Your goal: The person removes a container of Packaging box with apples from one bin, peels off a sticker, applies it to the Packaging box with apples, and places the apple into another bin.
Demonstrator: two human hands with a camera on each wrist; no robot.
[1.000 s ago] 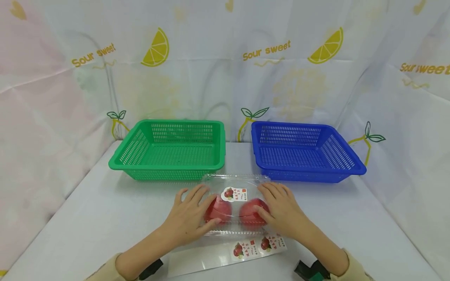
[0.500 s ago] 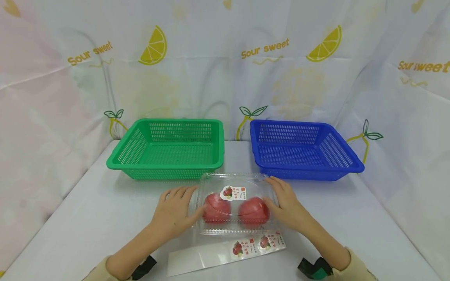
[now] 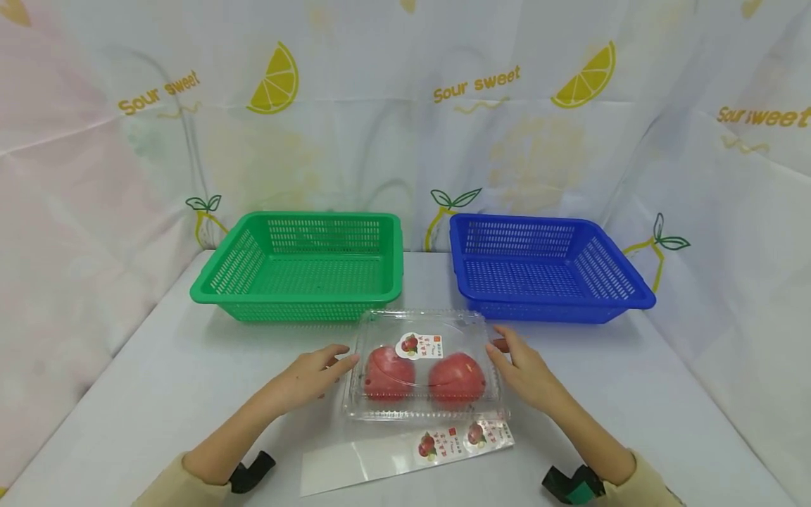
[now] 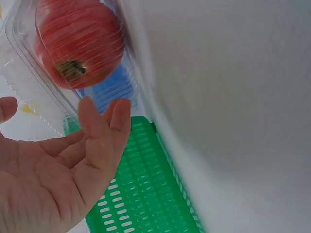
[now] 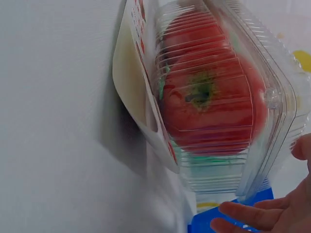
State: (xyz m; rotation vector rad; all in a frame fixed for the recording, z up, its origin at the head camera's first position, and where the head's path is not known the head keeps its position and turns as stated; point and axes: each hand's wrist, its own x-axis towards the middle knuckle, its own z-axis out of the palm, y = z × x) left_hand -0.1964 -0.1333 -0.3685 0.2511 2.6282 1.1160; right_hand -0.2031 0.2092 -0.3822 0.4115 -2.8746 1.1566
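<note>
A clear plastic clamshell box lies closed on the white table, holding two red apples side by side. A white label with a red fruit picture sits on its lid. My left hand is at the box's left edge, its fingers loosely bent with nothing between them. On the other side, my right hand has thumb and fingers spread beside the right edge. Both wrist views show the fingers apart from the box walls. A strip of label backing with two more labels lies just in front.
Behind the box stand a green basket on the left and a blue basket on the right, both with nothing inside. A printed white curtain rises behind them. Each wrist carries a black mount.
Both hands have come off the lid and moved outward to the box's sides, the left hand first. The box itself has barely moved.
</note>
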